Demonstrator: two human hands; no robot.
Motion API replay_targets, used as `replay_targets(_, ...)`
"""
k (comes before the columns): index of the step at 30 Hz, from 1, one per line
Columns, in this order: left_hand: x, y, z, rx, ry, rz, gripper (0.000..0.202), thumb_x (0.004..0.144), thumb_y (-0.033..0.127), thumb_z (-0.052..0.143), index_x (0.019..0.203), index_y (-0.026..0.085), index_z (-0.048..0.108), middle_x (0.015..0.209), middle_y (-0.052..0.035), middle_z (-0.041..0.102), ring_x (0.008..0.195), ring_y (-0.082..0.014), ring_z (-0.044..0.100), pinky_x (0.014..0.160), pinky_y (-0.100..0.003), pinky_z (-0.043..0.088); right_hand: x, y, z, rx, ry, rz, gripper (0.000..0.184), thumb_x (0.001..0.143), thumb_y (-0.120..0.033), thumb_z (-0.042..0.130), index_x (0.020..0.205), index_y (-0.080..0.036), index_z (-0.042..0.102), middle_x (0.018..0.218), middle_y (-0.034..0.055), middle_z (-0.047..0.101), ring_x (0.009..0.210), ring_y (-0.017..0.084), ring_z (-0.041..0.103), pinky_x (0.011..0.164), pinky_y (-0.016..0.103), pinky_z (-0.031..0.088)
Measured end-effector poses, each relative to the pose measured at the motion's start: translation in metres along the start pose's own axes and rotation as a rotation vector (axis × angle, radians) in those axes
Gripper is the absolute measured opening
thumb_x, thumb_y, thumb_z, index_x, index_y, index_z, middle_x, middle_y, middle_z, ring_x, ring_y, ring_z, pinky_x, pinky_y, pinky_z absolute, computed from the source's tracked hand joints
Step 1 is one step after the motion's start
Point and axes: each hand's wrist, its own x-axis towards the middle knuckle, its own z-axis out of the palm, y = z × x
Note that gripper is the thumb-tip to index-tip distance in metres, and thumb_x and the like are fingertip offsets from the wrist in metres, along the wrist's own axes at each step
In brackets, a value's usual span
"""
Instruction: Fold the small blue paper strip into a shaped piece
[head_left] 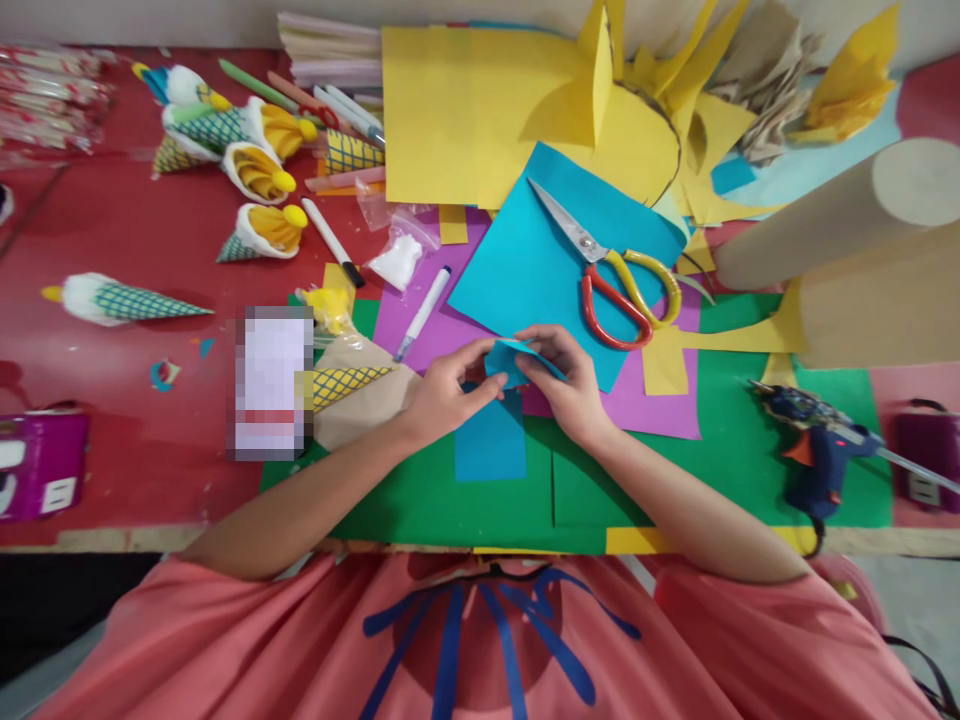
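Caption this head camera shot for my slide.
Both hands, left hand and right hand, pinch a small blue paper piece near scissors.

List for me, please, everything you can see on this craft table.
small paper piece: 1, blue, held between both hands
blue strip: 1, on the green sheet below the hands
large blue sheet: 1, under the scissors
scissors: 1, red and yellow handles, centre right
yellow sheets: several, top centre
purple sheet: 1, beneath the blue
markers: 2 white, centre left
paper cones: several, white, yellow and green, left
glue gun: 1, dark blue, right
cardboard tubes: 2, tan, right
left hand: pinching the piece
right hand: pinching the piece
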Motion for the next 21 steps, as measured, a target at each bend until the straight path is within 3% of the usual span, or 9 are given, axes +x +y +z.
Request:
replay_targets(5, -0.0008, 0.0036, -0.0015, 0.04, -0.008, 0.006, 0.032, 0.083, 0.024, 0.06, 0.115, 0.018, 0.061, 0.095, -0.0035, 0.072, 0.066, -0.0095, 0.066, 0.062, -0.021, 0.056, -0.0013, -0.0009, -0.0021, -0.037, -0.013, -0.043, 0.015, 0.084, -0.026, 0.059, 0.098, -0.024, 0.061, 0.083, -0.0004, 0.063, 0.068, 0.012, 0.059, 0.059, 0.025, 0.05)
replay_targets(11, 0.0, 0.0011, -0.0025, 0.104, -0.006, 0.102, 0.035, 0.083, 0.026, 0.062, 0.117, 0.019, 0.059, 0.113, -0.0066, 0.068, 0.095, -0.0163, 0.067, 0.079, -0.025, 0.057, -0.0009, 0.0016, -0.002, -0.088, 0.012, -0.054, 0.018, 0.085, -0.027, 0.061, 0.102, -0.024, 0.061, 0.076, -0.0013, 0.061, 0.069, 0.013, 0.06, 0.066, 0.029, 0.052)
replay_targets(16, 0.0009, 0.0004, -0.0014, 0.024, -0.037, -0.014, 0.036, 0.087, 0.029, 0.056, 0.122, 0.019, 0.057, 0.1, -0.0054, 0.071, 0.068, -0.0104, 0.069, 0.06, -0.019, 0.056, 0.0009, 0.0035, -0.0011, -0.089, 0.038, -0.079, 0.014, 0.083, -0.03, 0.063, 0.097, -0.024, 0.064, 0.09, 0.0016, 0.066, 0.081, 0.015, 0.064, 0.072, 0.03, 0.055)
replay_targets(21, 0.0016, -0.0038, -0.0022, 0.056, 0.073, -0.014, 0.031, 0.086, 0.024, 0.054, 0.116, 0.018, 0.061, 0.085, -0.0019, 0.072, 0.062, -0.0083, 0.067, 0.055, -0.016, 0.054, -0.0005, -0.0012, -0.0036, -0.011, -0.065, 0.008, 0.029, 0.083, -0.041, 0.062, 0.106, -0.024, 0.065, 0.107, 0.0046, 0.068, 0.092, 0.019, 0.066, 0.071, 0.031, 0.057)
